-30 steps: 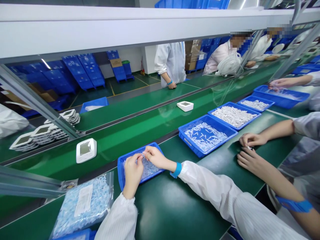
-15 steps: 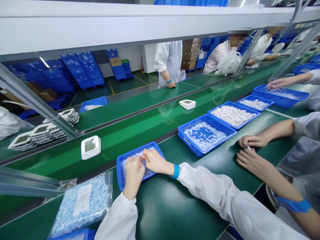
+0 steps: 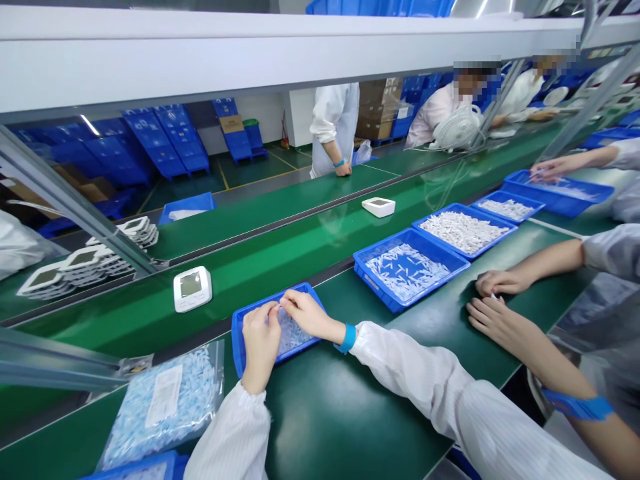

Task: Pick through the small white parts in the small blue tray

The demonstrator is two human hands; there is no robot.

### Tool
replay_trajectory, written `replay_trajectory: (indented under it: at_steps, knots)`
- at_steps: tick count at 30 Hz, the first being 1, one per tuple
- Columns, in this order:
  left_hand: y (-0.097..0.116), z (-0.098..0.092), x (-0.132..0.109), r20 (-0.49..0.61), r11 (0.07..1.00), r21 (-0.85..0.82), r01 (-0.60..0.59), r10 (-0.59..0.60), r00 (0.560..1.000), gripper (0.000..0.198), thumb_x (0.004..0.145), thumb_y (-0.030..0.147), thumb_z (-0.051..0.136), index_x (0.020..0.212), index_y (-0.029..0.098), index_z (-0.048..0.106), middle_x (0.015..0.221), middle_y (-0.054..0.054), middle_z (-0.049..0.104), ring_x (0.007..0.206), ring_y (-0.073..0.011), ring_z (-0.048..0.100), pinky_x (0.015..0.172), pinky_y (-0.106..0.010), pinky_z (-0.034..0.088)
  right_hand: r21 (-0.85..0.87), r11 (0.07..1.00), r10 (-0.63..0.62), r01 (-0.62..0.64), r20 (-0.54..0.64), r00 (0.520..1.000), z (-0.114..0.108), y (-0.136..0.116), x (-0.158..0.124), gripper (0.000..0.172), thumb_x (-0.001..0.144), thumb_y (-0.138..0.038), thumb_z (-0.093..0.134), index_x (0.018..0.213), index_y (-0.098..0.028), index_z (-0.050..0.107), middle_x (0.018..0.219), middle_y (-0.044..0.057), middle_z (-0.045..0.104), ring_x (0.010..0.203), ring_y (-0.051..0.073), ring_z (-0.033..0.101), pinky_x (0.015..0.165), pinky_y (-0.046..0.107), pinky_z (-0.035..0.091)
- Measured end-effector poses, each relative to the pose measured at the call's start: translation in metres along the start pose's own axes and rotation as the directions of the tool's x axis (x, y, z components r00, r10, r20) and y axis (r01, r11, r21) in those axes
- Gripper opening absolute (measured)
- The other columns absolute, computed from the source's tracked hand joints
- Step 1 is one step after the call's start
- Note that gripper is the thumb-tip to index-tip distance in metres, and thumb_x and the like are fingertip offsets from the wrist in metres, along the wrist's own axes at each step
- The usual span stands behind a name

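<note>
In the head view my left hand is raised over the near side of a small blue tray, its thumb and fingertips pinched together. My right hand, with a blue band at the wrist, reaches in from the right and pinches at nearly the same spot. Whatever lies between the fingertips is too small to make out. Many small translucent pale-blue pieces lie in the tray beneath. To the left, a clear bag of light blue pieces with a white label rests on the green bench.
White devices with grey screens, one at the left and one farther off, sit on the green belt. More blue trays of small white parts stand to the right. A co-worker's hands work beside me. A metal post slants at left.
Both white devices on the belt have shifted to the right. My hands have drawn slightly apart, the left one moving a little left, and stay over the tray.
</note>
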State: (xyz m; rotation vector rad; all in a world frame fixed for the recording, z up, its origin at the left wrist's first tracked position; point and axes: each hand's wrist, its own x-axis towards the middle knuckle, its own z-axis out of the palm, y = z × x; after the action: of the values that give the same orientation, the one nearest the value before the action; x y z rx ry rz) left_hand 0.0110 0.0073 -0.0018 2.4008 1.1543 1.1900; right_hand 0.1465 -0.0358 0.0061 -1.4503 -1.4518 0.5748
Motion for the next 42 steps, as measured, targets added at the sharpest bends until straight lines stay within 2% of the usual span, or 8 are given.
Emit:
replay_trajectory:
  at_steps: [3, 5, 10, 12, 19, 26, 35, 42]
  knots:
    - [0.0007, -0.0029, 0.0006, 0.067, 0.999, 0.02, -0.038, 0.037, 0.997, 0.029, 0.09, 0.029, 0.042, 0.101, 0.016, 0.065, 0.1, -0.009, 0.071, 0.09, -0.0222, 0.065, 0.081, -0.034, 0.045, 0.045, 0.999, 0.0, 0.001, -0.034, 0.999, -0.0002, 0.001, -0.0007, 0.03, 0.094, -0.029, 0.041, 0.066, -0.018, 0.042, 0.061, -0.004, 0.045, 0.057, 0.01, 0.042, 0.054, 0.023, 0.027]
    - [0.0031, -0.0046, 0.0011, 0.133, 0.994, 0.072, -0.083, 0.073, 0.988, 0.03, 0.091, 0.027, 0.039, 0.102, 0.016, 0.064, 0.1, -0.009, 0.071, 0.091, -0.022, 0.064, 0.081, -0.034, 0.043, 0.064, 0.998, -0.001, 0.003, -0.043, 0.999, 0.0001, 0.0016, -0.001, 0.03, 0.093, -0.03, 0.042, 0.066, -0.018, 0.041, 0.06, -0.004, 0.043, 0.057, 0.01, 0.041, 0.054, 0.023, 0.027]
    - [0.0094, -0.0068, 0.0012, 0.211, 0.966, 0.216, -0.141, 0.095, 0.973, 0.028, 0.09, 0.021, 0.038, 0.081, 0.017, 0.064, 0.078, -0.007, 0.069, 0.077, -0.0212, 0.063, 0.073, -0.034, 0.038, 0.099, 0.995, 0.001, 0.001, -0.027, 1.0, 0.0011, 0.0015, -0.0003, 0.031, 0.093, -0.032, 0.042, 0.066, -0.018, 0.041, 0.061, -0.004, 0.042, 0.057, 0.01, 0.039, 0.054, 0.023, 0.027]
    - [0.0095, -0.0068, 0.0002, 0.202, 0.965, 0.21, -0.157, 0.114, 0.973, 0.027, 0.088, 0.018, 0.039, 0.074, 0.017, 0.062, 0.073, -0.006, 0.068, 0.074, -0.0203, 0.062, 0.072, -0.034, 0.037, 0.106, 0.994, 0.007, -0.005, -0.018, 1.0, 0.0009, 0.0003, -0.0004, 0.03, 0.093, -0.033, 0.042, 0.067, -0.018, 0.041, 0.061, -0.004, 0.042, 0.057, 0.01, 0.04, 0.054, 0.023, 0.027]
    - [0.0055, -0.0058, -0.0044, 0.015, 0.972, 0.193, -0.135, 0.135, 0.991, 0.023, 0.08, 0.011, 0.043, 0.072, 0.018, 0.064, 0.07, -0.005, 0.067, 0.07, -0.0194, 0.06, 0.077, -0.035, 0.037, 0.008, 1.0, -0.016, 0.015, 0.121, 0.993, -0.0001, -0.0056, -0.0023, 0.032, 0.097, -0.028, 0.034, 0.068, -0.018, 0.042, 0.062, -0.004, 0.044, 0.059, 0.01, 0.04, 0.057, 0.022, 0.028]
    - [0.0031, -0.0016, -0.0022, 0.059, 0.978, 0.099, -0.183, 0.178, 0.982, 0.026, 0.074, 0.007, 0.041, 0.057, 0.019, 0.057, 0.06, -0.005, 0.061, 0.064, -0.0187, 0.055, 0.065, -0.031, 0.042, -0.118, 0.991, -0.04, 0.056, 0.131, 0.991, 0.0011, -0.0045, -0.0036, 0.026, 0.093, -0.016, 0.037, 0.067, -0.017, 0.041, 0.061, -0.004, 0.041, 0.058, 0.009, 0.037, 0.056, 0.023, 0.024]
    - [0.0024, 0.001, -0.004, 0.059, 0.962, 0.131, -0.24, 0.234, 0.97, 0.025, 0.073, 0.005, 0.042, 0.057, 0.019, 0.056, 0.058, -0.005, 0.059, 0.061, -0.0183, 0.054, 0.062, -0.03, 0.041, -0.289, 0.951, -0.068, 0.112, 0.159, 0.985, 0.0015, -0.0045, -0.008, 0.02, 0.092, -0.014, 0.035, 0.078, -0.017, 0.05, 0.064, -0.002, 0.047, 0.06, 0.012, 0.037, 0.059, 0.024, 0.023]
    - [0.0014, 0.0028, -0.005, 0.078, 0.955, 0.163, -0.247, 0.238, 0.968, 0.024, 0.071, 0.005, 0.041, 0.058, 0.018, 0.057, 0.058, -0.006, 0.06, 0.061, -0.0193, 0.054, 0.062, -0.031, 0.041, -0.31, 0.943, -0.061, 0.118, 0.188, 0.98, 0.0007, -0.0068, -0.0089, 0.019, 0.087, -0.008, 0.038, 0.078, -0.017, 0.052, 0.066, 0.001, 0.053, 0.062, 0.013, 0.044, 0.06, 0.023, 0.026]
